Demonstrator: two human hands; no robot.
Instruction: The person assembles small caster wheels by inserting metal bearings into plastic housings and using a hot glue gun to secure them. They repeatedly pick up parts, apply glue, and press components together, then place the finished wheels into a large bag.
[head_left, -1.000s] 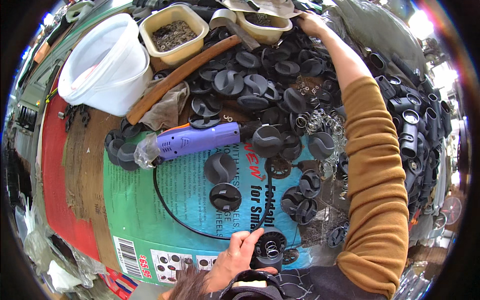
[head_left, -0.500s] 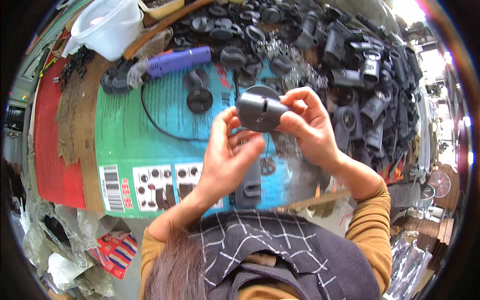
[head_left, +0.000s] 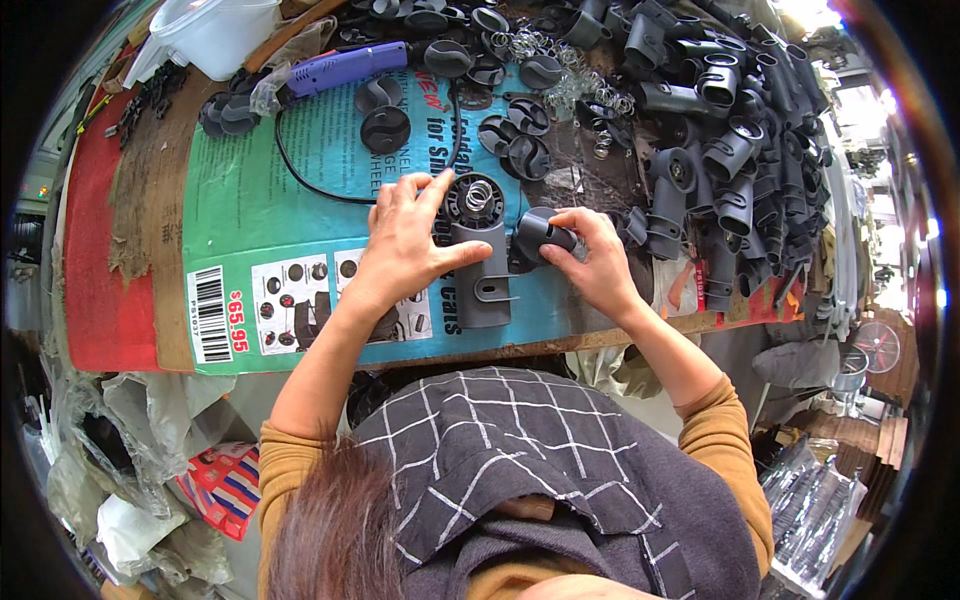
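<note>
On the printed cardboard sheet in front of me lies a black plastic tube fitting, its round head at the far end. A metal coil spring stands in that head. The thumb and index finger of my left hand curve round the head from the left, the thumb across the tube's neck. My right hand pinches a black round cap with a stem, just right of the fitting and apart from the spring. The cap's underside is hidden.
Several black S-grooved discs lie beyond my hands. A purple power tool with a black cable lies far left. Loose springs and a heap of black tube fittings fill the far right. A white plastic tub stands back left.
Both hands have lowered from holding the cap up together. My left hand has let go of the cap and come round the fitting; my right hand has brought the cap down beside it.
</note>
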